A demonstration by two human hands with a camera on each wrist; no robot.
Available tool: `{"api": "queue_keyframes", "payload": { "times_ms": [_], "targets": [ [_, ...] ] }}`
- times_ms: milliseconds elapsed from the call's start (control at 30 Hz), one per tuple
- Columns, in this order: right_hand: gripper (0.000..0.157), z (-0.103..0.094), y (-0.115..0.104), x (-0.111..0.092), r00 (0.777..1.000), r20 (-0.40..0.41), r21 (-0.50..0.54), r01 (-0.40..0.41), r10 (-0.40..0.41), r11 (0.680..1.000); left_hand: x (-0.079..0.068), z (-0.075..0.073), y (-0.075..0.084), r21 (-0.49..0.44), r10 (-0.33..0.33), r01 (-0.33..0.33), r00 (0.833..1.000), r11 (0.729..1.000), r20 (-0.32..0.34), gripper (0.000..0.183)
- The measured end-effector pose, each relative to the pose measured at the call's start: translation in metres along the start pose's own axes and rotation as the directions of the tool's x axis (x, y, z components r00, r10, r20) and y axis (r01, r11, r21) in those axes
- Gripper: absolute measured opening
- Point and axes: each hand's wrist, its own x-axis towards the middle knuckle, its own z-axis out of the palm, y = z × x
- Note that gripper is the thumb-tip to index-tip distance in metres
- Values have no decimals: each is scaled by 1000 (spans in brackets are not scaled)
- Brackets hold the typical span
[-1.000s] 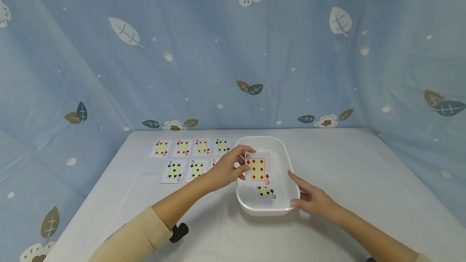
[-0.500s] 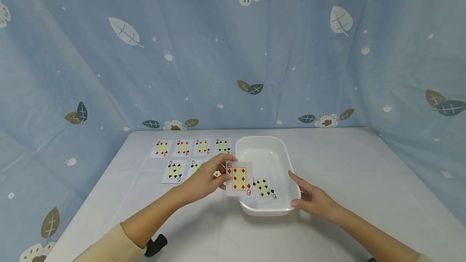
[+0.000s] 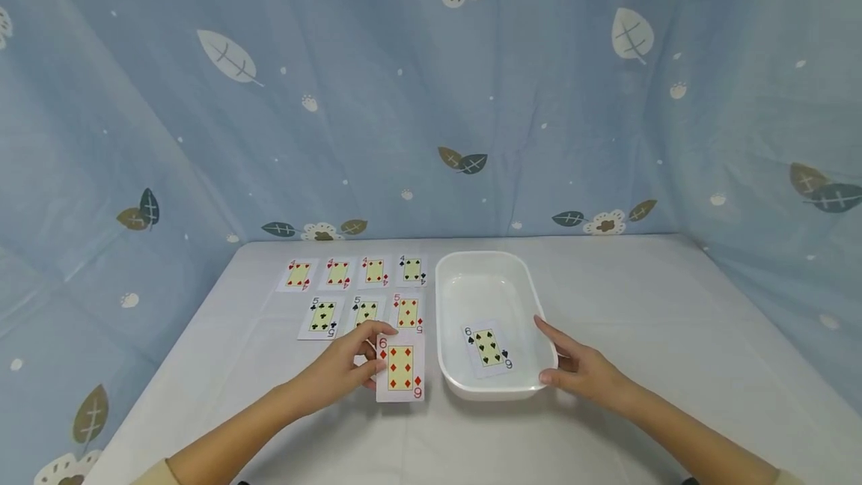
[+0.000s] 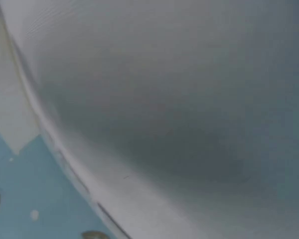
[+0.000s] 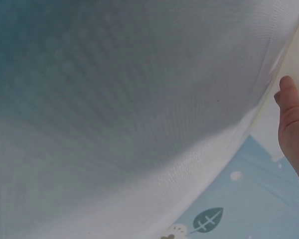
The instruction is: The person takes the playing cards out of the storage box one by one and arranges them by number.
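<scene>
My left hand [image 3: 343,365] pinches a six of diamonds playing card [image 3: 400,367] by its left edge, face up, left of the white plastic tub [image 3: 465,388]. A six of spades card [image 3: 488,348] lies slightly turned inside the tub. At the tub's right front corner my right hand [image 3: 582,373] holds the rim, index finger along the side and thumb at the front; part of this hand also shows at the edge of the right wrist view. Below the row of fours lie a five of clubs [image 3: 323,316], a five of spades [image 3: 366,311] and a five of diamonds [image 3: 407,313].
A back row holds the four cards, among them a four of diamonds [image 3: 374,272] and a four of spades [image 3: 411,270]. Everything stands on a white-covered table [image 3: 606,283]. Blue patterned cloth [image 3: 337,96] hangs behind and at both sides. The left wrist view shows mostly white tablecloth [image 4: 154,99].
My left hand has carried the six of diamonds leftward and toward me, out from over the tub. The six of spades is now uncovered. My right hand stays at the rim.
</scene>
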Motion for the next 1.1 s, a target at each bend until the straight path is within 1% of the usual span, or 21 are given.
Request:
{"api": "queue_keyframes", "payload": {
  "times_ms": [67,167,267,400,533,633,767,867,967,1067,1100],
  "targets": [
    [78,-1,-1,0,1000,0,-4,-10,10,1000,-1,2,-6,10,-7,7,1000,1000,14,40],
    [78,-1,-2,0,1000,-1,-5,-20,20,1000,0,3,-10,74,-6,4,1000,997,30,40],
    [78,-1,-3,0,1000,0,-6,-23,23,1000,4,3,-13,157,-2,-5,999,988,42,40],
    [78,-2,-3,0,1000,-4,1,-20,20,1000,8,4,-18,203,-4,-7,999,979,54,41],
    [77,-1,-3,0,1000,-4,1,3,-3,1000,13,6,-25,271,-4,-3,1000,963,24,41],
    [77,-1,-3,0,1000,-9,-2,11,-11,1000,16,8,-31,333,-6,10,1000,943,-11,42],
    [77,-1,-4,-1,1000,-17,0,0,0,1000,21,13,-39,376,-7,13,1000,927,-19,46],
    [77,-1,-3,-1,1000,-10,2,12,-12,1000,24,15,-43,390,-7,11,1000,921,-13,48],
    [77,-1,-1,0,1000,-7,5,16,-16,1000,25,15,-43,403,-35,37,999,915,-13,48],
    [77,0,1,0,1000,-9,2,5,-5,1000,26,13,-41,436,-75,74,997,897,-17,48],
    [77,0,1,0,1000,-11,-4,-5,5,1000,27,13,-40,455,-82,82,996,887,-19,48]
  ]
}}
